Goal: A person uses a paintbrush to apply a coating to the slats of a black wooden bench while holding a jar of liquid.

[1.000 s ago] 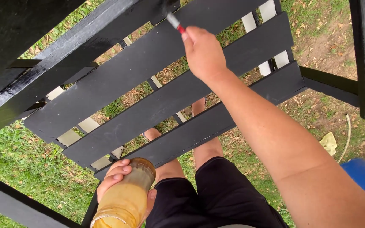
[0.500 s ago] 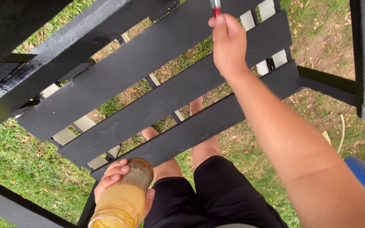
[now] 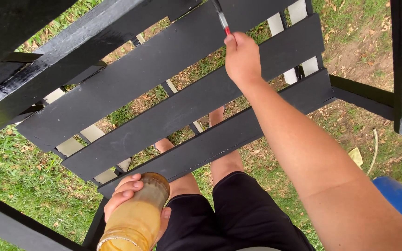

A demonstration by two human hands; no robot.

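Since half a second ago, little is changed: the brush is kept raised at the top slats and the jar is kept low. At lower left, an amber glass jar (image 3: 136,218) is gripped around its body by the left hand (image 3: 127,197), near the knees. Black painted slats (image 3: 173,109) run diagonally above grass (image 3: 19,172). Farther right, the right hand (image 3: 242,58) is clenched around a thin paintbrush (image 3: 221,17), whose long axis points up and slightly left from the fist, its tip cut off by the frame edge. The right hand is the nearer one to the upper slats.
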